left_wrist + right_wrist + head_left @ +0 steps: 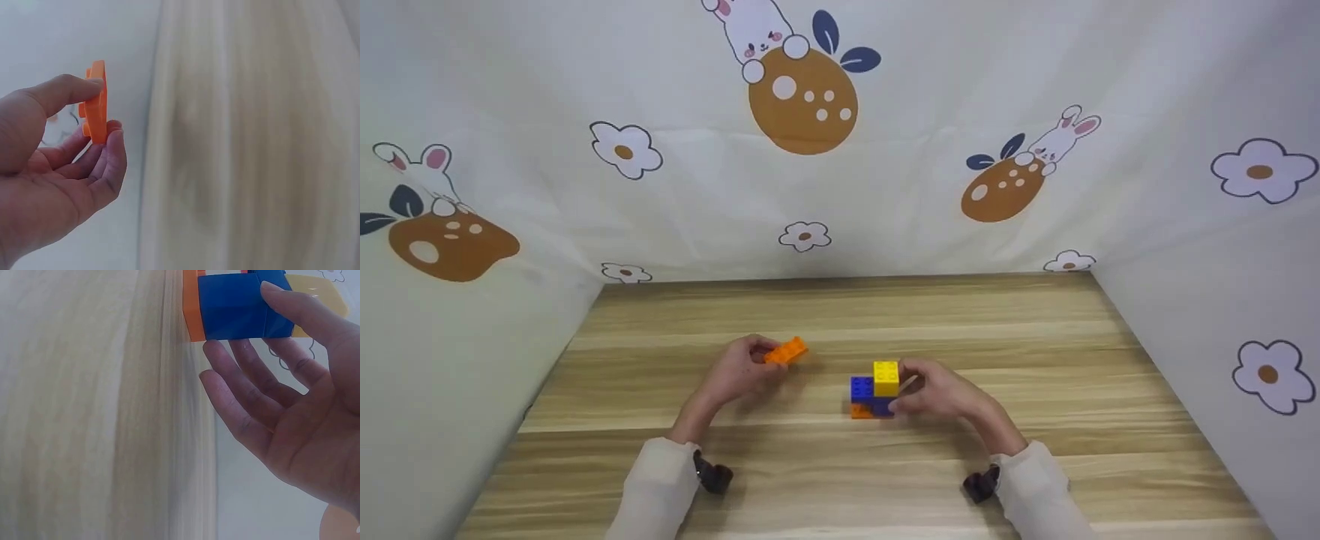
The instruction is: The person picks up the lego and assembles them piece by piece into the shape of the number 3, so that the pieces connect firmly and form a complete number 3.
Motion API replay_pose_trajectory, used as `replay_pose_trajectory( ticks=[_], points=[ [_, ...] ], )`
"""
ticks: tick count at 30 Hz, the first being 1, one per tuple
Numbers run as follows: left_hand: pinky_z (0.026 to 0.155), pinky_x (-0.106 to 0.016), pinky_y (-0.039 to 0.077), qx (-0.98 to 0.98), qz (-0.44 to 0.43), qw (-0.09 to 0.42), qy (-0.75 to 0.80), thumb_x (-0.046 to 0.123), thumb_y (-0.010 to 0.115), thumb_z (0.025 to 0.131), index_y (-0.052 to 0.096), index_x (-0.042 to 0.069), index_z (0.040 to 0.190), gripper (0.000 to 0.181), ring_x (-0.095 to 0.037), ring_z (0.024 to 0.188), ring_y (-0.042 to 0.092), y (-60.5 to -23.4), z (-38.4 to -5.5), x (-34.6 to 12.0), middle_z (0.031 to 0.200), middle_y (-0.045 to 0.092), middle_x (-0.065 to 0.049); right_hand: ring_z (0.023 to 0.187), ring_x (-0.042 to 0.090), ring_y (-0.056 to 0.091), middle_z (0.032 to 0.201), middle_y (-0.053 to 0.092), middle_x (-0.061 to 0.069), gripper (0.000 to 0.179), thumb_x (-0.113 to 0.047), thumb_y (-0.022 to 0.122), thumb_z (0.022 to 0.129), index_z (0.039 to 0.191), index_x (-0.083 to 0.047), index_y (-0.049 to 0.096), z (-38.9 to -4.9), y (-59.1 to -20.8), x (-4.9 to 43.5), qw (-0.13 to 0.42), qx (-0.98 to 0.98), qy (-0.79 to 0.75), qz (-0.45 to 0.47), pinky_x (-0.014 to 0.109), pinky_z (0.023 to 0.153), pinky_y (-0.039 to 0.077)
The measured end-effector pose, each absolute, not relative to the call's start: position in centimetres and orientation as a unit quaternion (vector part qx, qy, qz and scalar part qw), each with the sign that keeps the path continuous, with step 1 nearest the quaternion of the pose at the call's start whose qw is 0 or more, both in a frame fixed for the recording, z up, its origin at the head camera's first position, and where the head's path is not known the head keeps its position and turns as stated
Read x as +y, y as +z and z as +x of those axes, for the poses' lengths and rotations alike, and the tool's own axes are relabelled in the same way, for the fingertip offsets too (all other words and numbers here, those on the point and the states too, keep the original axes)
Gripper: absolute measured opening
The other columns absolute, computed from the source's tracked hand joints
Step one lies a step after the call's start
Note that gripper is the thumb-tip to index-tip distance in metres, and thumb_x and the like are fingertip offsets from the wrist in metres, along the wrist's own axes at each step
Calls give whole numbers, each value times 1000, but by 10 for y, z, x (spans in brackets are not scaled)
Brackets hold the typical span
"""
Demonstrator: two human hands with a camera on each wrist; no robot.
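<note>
My left hand (742,369) pinches a thin orange toy brick (787,351) between thumb and fingers, above the table at left of centre. In the left wrist view the orange brick (97,104) is seen edge on, its studs facing the palm. A small stack of bricks stands right of centre: an orange piece (859,411) at the bottom, blue bricks (861,388) over it and a yellow brick (886,378) on top. My right hand (937,388) grips the stack from its right side. In the right wrist view its thumb presses on a blue brick (233,306).
The wooden table (840,480) is bounded by a pale curtain (900,187) printed with rabbits and flowers at the back and both sides. Each wrist carries a black camera, one at the left (714,475) and one at the right (981,486).
</note>
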State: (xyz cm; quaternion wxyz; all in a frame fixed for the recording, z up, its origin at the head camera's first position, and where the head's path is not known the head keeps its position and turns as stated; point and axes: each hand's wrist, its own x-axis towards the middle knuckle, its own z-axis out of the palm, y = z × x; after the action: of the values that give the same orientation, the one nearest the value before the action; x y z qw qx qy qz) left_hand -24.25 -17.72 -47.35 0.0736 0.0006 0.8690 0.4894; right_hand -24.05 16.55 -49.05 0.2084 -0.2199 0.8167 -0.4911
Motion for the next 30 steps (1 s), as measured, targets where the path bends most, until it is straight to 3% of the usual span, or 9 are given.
replay_pose_trajectory(
  ticks=[9, 17, 30],
  points=[
    [84, -30, 59, 836, 43, 92, 539, 7, 75, 87, 61, 4, 125, 40, -21, 100, 64, -450, -232, -142, 123, 64, -14, 99, 26, 70, 114, 65, 17, 32, -11, 80, 83, 110, -5, 63, -240, -490, 165, 211, 815, -496, -212, 36, 85, 58],
    [80, -29, 59, 820, 117, 119, 547, 13, 74, 90, 61, 4, 124, 38, -19, 96, 63, -439, -223, -110, 118, 65, -13, 98, 24, 69, 111, 68, 15, 33, -14, 81, 83, 110, -6, 63, -240, -488, 167, 208, 820, -490, -210, 36, 85, 58],
    [81, -31, 59, 824, 128, 161, 527, 18, 74, 91, 60, 12, 126, 38, -20, 98, 61, -436, -222, -85, 118, 63, -6, 99, 23, 69, 114, 65, 13, 31, -15, 79, 86, 112, -10, 63, -240, -489, 167, 218, 824, -483, -200, 38, 86, 58]
  ],
)
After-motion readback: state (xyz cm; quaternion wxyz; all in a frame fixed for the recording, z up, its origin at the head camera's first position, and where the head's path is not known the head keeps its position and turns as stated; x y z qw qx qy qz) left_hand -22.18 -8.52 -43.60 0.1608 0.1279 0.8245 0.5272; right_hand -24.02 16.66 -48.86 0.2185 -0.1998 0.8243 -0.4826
